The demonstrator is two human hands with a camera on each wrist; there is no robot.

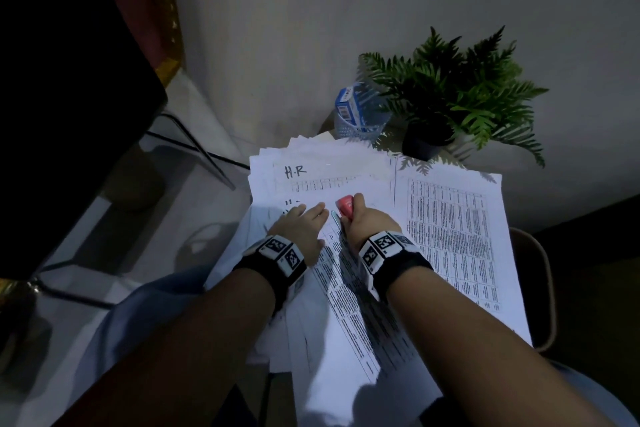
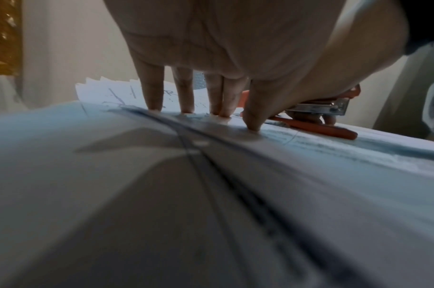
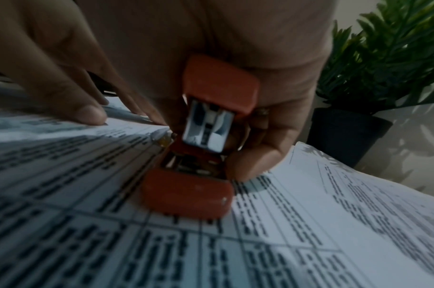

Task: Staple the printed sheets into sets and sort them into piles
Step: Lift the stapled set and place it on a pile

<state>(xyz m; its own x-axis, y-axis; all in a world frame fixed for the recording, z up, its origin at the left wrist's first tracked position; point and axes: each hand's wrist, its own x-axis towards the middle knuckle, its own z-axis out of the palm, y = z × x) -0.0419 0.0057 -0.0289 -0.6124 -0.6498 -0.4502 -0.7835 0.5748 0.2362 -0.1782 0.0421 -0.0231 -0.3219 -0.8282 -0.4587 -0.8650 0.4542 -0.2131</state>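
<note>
A small red stapler stands at the top edge of a printed set of sheets. My right hand grips the stapler, whose base rests on the paper. My left hand lies just left of it, its straight fingers pressing the sheets flat. A fanned pile marked "H-R" lies behind the hands. Another pile of printed tables lies to the right.
A potted fern in a black pot stands at the back right. A mesh cup holding a blue box is beside it. A dark block looms at the left, with cables on the floor below.
</note>
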